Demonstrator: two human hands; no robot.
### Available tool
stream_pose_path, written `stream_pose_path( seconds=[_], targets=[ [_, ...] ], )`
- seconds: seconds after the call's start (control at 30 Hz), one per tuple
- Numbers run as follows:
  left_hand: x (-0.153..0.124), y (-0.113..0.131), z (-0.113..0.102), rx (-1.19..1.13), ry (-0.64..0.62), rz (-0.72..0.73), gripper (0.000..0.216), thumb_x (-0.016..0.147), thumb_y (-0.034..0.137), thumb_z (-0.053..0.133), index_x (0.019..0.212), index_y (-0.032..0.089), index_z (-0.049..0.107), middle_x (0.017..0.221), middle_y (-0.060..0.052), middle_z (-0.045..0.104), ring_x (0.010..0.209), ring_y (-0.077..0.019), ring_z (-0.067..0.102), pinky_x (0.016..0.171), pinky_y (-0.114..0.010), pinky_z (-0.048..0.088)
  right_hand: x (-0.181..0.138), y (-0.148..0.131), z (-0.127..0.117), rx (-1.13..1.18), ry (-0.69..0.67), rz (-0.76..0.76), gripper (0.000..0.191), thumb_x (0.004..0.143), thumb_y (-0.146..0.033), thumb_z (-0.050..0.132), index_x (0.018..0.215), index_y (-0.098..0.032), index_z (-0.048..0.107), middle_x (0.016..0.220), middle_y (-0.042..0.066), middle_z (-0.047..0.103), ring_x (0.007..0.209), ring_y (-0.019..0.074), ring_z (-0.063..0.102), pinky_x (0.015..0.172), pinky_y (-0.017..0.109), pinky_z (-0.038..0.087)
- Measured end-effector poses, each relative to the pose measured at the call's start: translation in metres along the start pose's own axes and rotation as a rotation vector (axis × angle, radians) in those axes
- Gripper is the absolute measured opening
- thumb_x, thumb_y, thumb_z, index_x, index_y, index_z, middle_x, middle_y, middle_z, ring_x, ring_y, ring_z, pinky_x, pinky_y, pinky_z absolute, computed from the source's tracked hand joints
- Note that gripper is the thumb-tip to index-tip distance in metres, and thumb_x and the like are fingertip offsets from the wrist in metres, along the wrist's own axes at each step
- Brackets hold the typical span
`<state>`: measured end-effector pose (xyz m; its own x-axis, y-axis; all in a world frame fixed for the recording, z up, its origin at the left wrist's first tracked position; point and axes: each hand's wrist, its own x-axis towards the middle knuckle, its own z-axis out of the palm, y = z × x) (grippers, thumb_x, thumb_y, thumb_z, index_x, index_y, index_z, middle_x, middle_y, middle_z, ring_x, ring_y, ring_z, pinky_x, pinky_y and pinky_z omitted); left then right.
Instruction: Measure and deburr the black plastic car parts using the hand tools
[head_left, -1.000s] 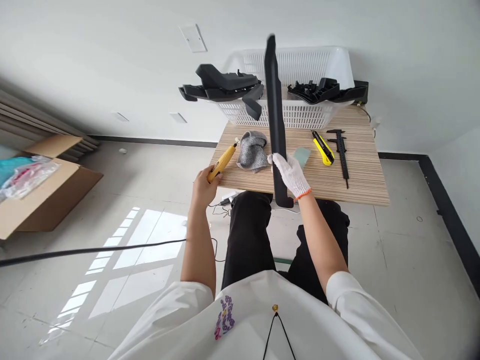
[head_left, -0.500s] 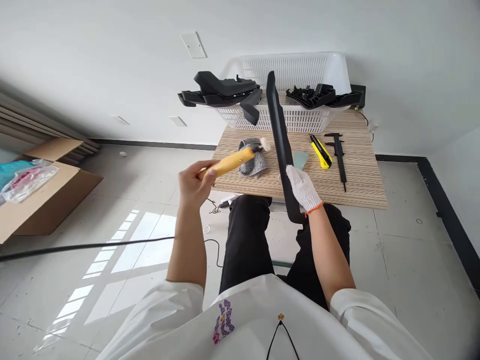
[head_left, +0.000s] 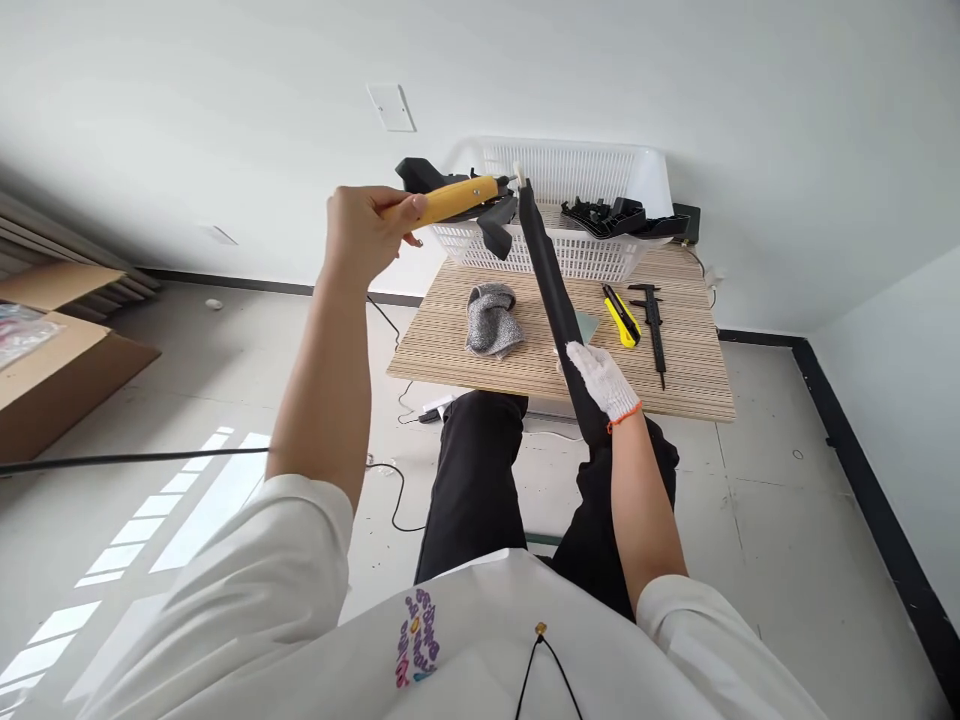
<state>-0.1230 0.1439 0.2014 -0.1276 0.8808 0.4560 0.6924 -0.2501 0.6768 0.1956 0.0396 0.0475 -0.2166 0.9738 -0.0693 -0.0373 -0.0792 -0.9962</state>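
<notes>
My bare left hand (head_left: 371, 228) is closed around the yellow handle of a rotary tool (head_left: 457, 199), which has a small pale tip. That tip is right at the upper end of a long black plastic trim piece (head_left: 550, 275); whether they touch I cannot tell. My right hand (head_left: 600, 380), in a white knit glove with an orange cuff edge, grips the trim piece near its lower end. The piece slants up over the table, its lower end by my right knee. Part of a pale green sheet (head_left: 587, 325) shows behind it.
On the wooden table (head_left: 442, 345) are a grey cloth (head_left: 493, 322), a yellow utility knife (head_left: 622, 317) and a black caliper (head_left: 654, 335). A white basket (head_left: 592, 262) at the back holds black plastic parts (head_left: 626, 217). Left, a black cable (head_left: 135, 459) runs behind my arm; a cardboard box (head_left: 82, 365) stands there.
My left hand has moved up and forward with the rotary tool, bringing its tip to the trim piece's upper end. My right hand keeps its grip. The view has shifted slightly.
</notes>
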Motion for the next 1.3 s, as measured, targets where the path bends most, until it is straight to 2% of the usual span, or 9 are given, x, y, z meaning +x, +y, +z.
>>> stream_pose_path(
  seconds=[0.13, 0.23, 0.47, 0.67, 0.83, 0.93, 1.07, 1.17, 1.3],
  targets=[
    [0.000, 0.006, -0.006, 0.024, 0.023, 0.031, 0.038, 0.096, 0.043, 0.073, 0.102, 0.007, 0.081, 0.054, 0.001, 0.064, 0.050, -0.0044, 0.043, 0.053, -0.023, 0.036, 0.000, 0.001, -0.001, -0.006, -0.013, 0.004, 0.054, 0.087, -0.073, 0.065, 0.075, -0.021, 0.069, 0.076, 0.004, 0.068, 0.071, 0.0167, 0.060, 0.072, 0.031, 0.047],
    [-0.002, 0.007, -0.005, 0.027, 0.012, 0.018, 0.034, 0.096, 0.039, 0.073, 0.102, 0.006, 0.081, 0.053, 0.002, 0.062, 0.050, -0.0045, 0.042, 0.054, -0.023, 0.035, 0.000, 0.000, -0.002, -0.002, -0.025, 0.013, 0.053, 0.087, -0.072, 0.065, 0.076, -0.021, 0.070, 0.078, 0.004, 0.069, 0.071, 0.0164, 0.060, 0.070, 0.031, 0.046],
    [-0.006, 0.004, 0.001, 0.056, -0.039, -0.005, 0.041, 0.095, 0.042, 0.074, 0.107, 0.003, 0.080, 0.062, 0.000, 0.066, 0.063, -0.0058, 0.055, 0.064, -0.020, 0.039, -0.003, -0.006, -0.001, -0.048, -0.034, 0.015, 0.053, 0.090, -0.071, 0.063, 0.075, -0.020, 0.069, 0.077, 0.004, 0.069, 0.070, 0.0151, 0.058, 0.067, 0.030, 0.044],
    [-0.010, 0.006, 0.002, 0.092, -0.088, 0.003, 0.055, 0.097, 0.053, 0.069, 0.113, 0.000, 0.077, 0.064, 0.000, 0.066, 0.064, -0.0060, 0.055, 0.067, -0.020, 0.039, 0.000, -0.001, -0.002, 0.015, -0.052, 0.063, 0.053, 0.088, -0.072, 0.064, 0.075, -0.021, 0.069, 0.071, 0.003, 0.065, 0.064, 0.0146, 0.055, 0.061, 0.030, 0.042],
    [-0.012, 0.004, 0.004, 0.065, -0.096, -0.008, 0.046, 0.096, 0.050, 0.070, 0.110, 0.008, 0.080, 0.061, 0.003, 0.061, 0.057, -0.0048, 0.047, 0.064, -0.021, 0.040, 0.001, 0.002, -0.002, 0.000, -0.043, 0.021, 0.052, 0.089, -0.071, 0.063, 0.076, -0.022, 0.069, 0.075, 0.005, 0.068, 0.067, 0.0159, 0.057, 0.062, 0.031, 0.044],
    [-0.014, 0.002, 0.005, 0.057, -0.097, -0.008, 0.042, 0.097, 0.047, 0.070, 0.106, 0.007, 0.080, 0.059, 0.003, 0.060, 0.054, -0.0043, 0.042, 0.062, -0.022, 0.037, 0.000, 0.001, -0.002, -0.013, -0.035, 0.009, 0.051, 0.089, -0.072, 0.063, 0.078, -0.022, 0.069, 0.079, 0.005, 0.069, 0.069, 0.0166, 0.058, 0.063, 0.031, 0.046],
    [-0.017, -0.001, 0.006, 0.038, -0.098, -0.019, 0.038, 0.097, 0.042, 0.070, 0.105, 0.005, 0.080, 0.058, 0.003, 0.061, 0.058, -0.0054, 0.049, 0.062, -0.022, 0.037, 0.000, -0.001, -0.002, -0.008, -0.034, 0.027, 0.051, 0.088, -0.072, 0.064, 0.079, -0.022, 0.068, 0.080, 0.005, 0.070, 0.069, 0.0163, 0.058, 0.062, 0.030, 0.046],
    [-0.021, -0.004, 0.007, 0.017, -0.107, -0.054, 0.031, 0.096, 0.037, 0.072, 0.105, 0.008, 0.080, 0.056, 0.004, 0.060, 0.054, -0.0046, 0.047, 0.062, -0.021, 0.039, -0.001, -0.003, -0.002, -0.013, -0.044, 0.035, 0.052, 0.089, -0.072, 0.063, 0.078, -0.022, 0.069, 0.079, 0.005, 0.069, 0.066, 0.0155, 0.057, 0.062, 0.031, 0.045],
    [-0.029, -0.008, 0.008, 0.018, -0.126, -0.057, 0.032, 0.094, 0.041, 0.074, 0.104, 0.012, 0.082, 0.054, 0.004, 0.061, 0.053, -0.0065, 0.051, 0.057, -0.022, 0.037, -0.001, -0.002, -0.003, -0.021, -0.042, 0.049, 0.054, 0.089, -0.073, 0.063, 0.077, -0.021, 0.070, 0.074, 0.004, 0.066, 0.065, 0.0152, 0.056, 0.061, 0.030, 0.045]
  ],
)
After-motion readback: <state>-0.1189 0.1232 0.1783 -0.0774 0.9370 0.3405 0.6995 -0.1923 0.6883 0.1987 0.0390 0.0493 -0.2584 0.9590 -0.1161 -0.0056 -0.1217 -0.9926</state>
